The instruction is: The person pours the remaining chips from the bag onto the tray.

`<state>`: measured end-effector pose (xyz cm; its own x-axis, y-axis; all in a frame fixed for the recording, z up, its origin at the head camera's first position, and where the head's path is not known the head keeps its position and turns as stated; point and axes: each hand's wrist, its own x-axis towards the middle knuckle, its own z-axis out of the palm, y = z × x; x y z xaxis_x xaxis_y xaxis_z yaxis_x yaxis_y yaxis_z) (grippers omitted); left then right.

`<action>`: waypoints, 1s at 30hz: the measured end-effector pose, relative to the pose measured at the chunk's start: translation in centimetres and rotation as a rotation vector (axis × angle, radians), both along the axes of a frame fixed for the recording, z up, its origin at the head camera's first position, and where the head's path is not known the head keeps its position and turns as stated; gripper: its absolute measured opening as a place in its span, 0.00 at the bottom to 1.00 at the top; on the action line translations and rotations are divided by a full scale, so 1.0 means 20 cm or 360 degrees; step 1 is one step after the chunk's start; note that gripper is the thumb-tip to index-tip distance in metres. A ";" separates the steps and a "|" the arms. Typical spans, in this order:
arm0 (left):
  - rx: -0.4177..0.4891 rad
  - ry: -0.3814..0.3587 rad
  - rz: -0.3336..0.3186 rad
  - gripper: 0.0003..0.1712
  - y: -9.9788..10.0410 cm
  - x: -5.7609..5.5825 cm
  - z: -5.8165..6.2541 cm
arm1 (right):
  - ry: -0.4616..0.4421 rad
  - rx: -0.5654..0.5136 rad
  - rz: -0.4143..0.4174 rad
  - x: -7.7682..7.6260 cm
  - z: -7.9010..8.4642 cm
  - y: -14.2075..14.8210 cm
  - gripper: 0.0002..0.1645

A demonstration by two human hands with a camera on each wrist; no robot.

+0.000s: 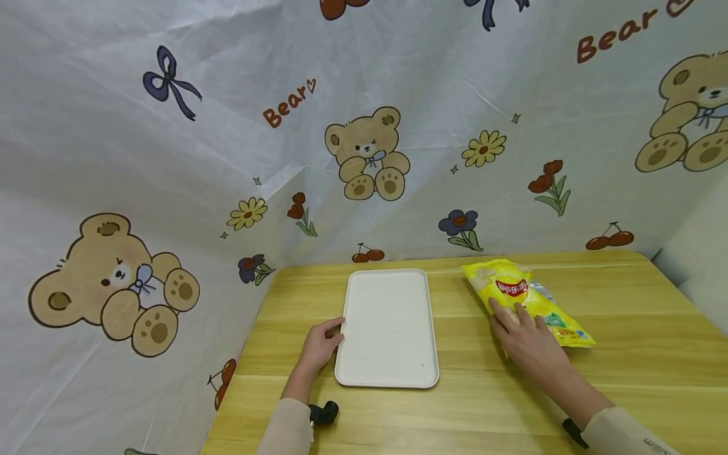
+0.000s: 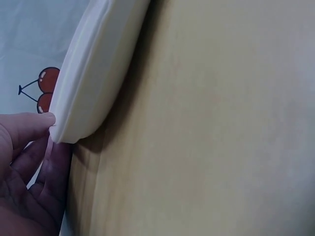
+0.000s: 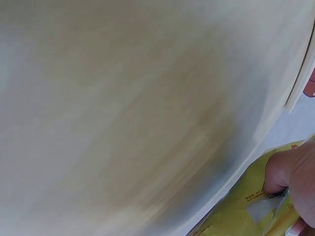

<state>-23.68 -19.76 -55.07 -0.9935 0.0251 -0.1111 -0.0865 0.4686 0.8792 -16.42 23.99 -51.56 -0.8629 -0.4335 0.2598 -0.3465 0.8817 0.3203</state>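
Note:
A white rectangular tray (image 1: 389, 328) with rounded corners and a low rim lies on the wooden table. At its left edge is my left hand (image 1: 322, 346); in the left wrist view the thumb touches the tray's rim (image 2: 81, 83), with the other fingers beside and below it. Right of the tray, my right hand (image 1: 531, 347) grips a yellow bag of Lay's chips (image 1: 512, 278), fingers spread over its front. The right wrist view shows the thumb (image 3: 279, 172) pressing into the bag's seamed side (image 3: 246, 211). A silvery patch shows at the bag's far edge; what it belongs to is unclear.
The light wooden table (image 1: 466, 411) extends around the tray and bag. Behind and to the left hangs a white cloth (image 1: 227, 145) printed with bears, flowers and cherries, close to the table's edges.

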 end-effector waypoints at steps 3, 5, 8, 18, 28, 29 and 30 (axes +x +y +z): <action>-0.0008 0.0003 -0.0006 0.23 0.00 0.00 0.00 | -0.0007 0.0005 0.0001 -0.01 0.01 -0.01 0.38; -0.0030 0.0007 -0.0020 0.23 0.00 -0.01 0.00 | -0.0004 0.0004 0.0001 -0.01 0.01 -0.01 0.39; -0.0074 0.0010 -0.0037 0.23 0.00 -0.01 0.00 | 0.0005 -0.0006 0.0001 -0.01 0.03 -0.01 0.40; -0.0157 0.0078 -0.0069 0.22 0.04 0.00 0.03 | 0.0018 -0.0027 0.0031 0.01 0.07 -0.03 0.42; -0.0127 0.0057 -0.0110 0.22 0.09 -0.01 0.04 | 0.0016 -0.0019 0.0070 0.02 0.12 -0.10 0.43; -0.0128 0.0053 -0.0102 0.22 0.09 -0.01 0.04 | 0.0025 -0.0014 0.0079 0.02 0.13 -0.11 0.43; -0.0138 0.0063 -0.0107 0.22 0.09 -0.01 0.04 | 0.0033 -0.0014 0.0086 0.03 0.13 -0.12 0.43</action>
<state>-23.82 -17.94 -54.32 -0.9936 0.0837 -0.0764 -0.0183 0.5466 0.8372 -15.91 21.62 -48.89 -0.8326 -0.4769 0.2817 -0.3870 0.8647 0.3201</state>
